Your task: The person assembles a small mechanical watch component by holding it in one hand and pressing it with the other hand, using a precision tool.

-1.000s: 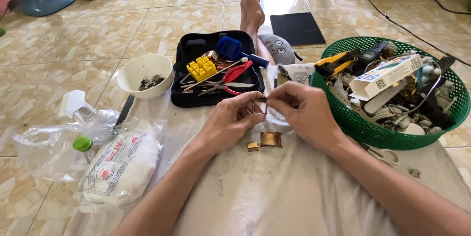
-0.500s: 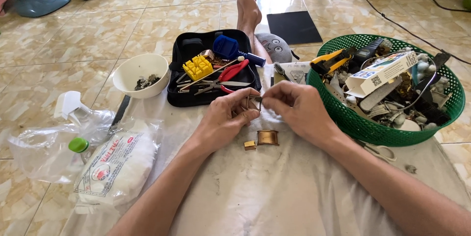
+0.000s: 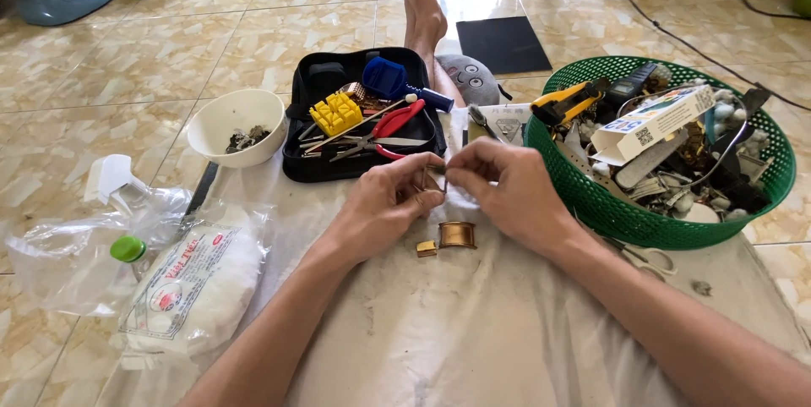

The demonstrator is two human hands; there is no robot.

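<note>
My left hand [image 3: 384,204] and my right hand [image 3: 511,187] meet above a white cloth [image 3: 473,322], fingertips pinching a small metal piece [image 3: 436,174] between them. What exactly the piece is stays too small to tell. Just below the hands, a gold-coloured watch band segment [image 3: 457,234] and a smaller gold bit [image 3: 427,248] lie on the cloth.
An open black tool case [image 3: 317,166] with a yellow block, red pliers and a blue tool lies ahead. A white bowl [image 3: 236,124] sits left, a green basket [image 3: 608,208] of odds and ends right. A bag of cotton [image 3: 194,280] and a plastic bag lie near left. A bare foot [image 3: 421,1] stretches beyond.
Both hands stay pinched together on the small piece; they have shifted only slightly while the camera view moved a little.
</note>
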